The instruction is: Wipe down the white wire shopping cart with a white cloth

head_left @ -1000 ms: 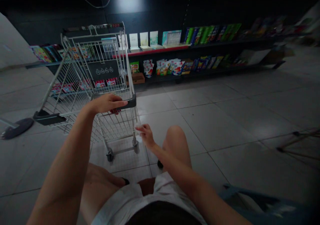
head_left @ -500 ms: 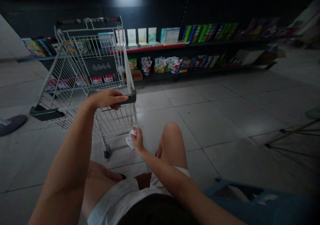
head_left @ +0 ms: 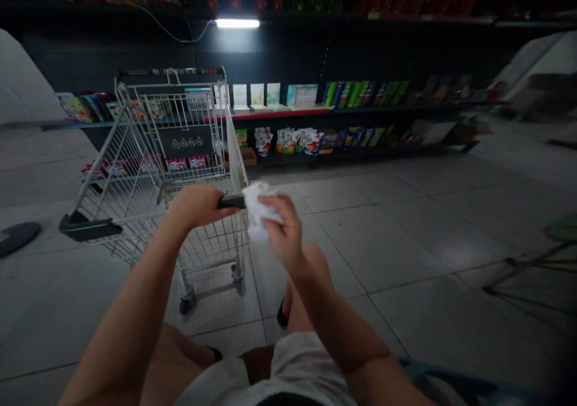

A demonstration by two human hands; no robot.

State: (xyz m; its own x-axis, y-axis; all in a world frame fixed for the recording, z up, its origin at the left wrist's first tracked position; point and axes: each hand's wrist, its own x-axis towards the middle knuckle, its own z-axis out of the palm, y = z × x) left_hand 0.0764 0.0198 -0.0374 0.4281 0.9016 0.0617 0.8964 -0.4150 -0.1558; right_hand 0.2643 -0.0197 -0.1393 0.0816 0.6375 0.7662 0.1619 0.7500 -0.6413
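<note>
My left hand (head_left: 198,206) is closed over the dark grip of the shopping cart's handle (head_left: 231,202). The wire shopping cart (head_left: 180,115) stands ahead of me on its castors, its basket facing away. My right hand (head_left: 283,227) is raised just beside that handle, pinching a crumpled white tissue (head_left: 256,211). Part of the tissue sticks out past my fingers towards the cart. The tissue looks close to the handle's end, but I cannot tell whether they touch.
A long dark shelf unit (head_left: 342,113) behind the cart holds books, cards and snack packets, with more goods on a high shelf. Grey floor tiles (head_left: 383,244) spread to the right. A dark round mat (head_left: 15,238) lies left, and thin stand legs (head_left: 527,277) stand right.
My right hand has risen from low beside the cart to next to its handle, bringing the white tissue up. The view has tilted upward, showing a higher shelf. My left hand stays on the handle.
</note>
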